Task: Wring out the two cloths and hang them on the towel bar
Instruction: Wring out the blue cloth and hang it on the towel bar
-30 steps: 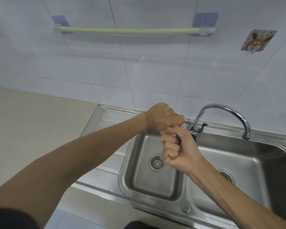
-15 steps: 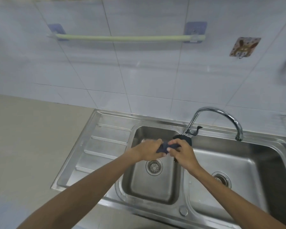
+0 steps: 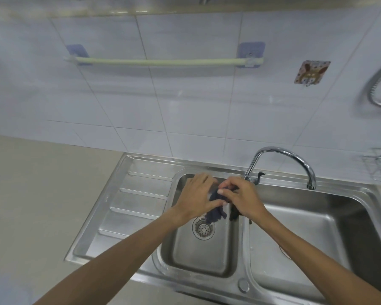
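Only one view is showing, so no scene part is being shared. The head camera is looking forward and down from above a steel sink [image 3: 141, 203], quite near it, and is facing a tiled wall [image 3: 185, 102] where the towel bar [image 3: 163, 62] is running across
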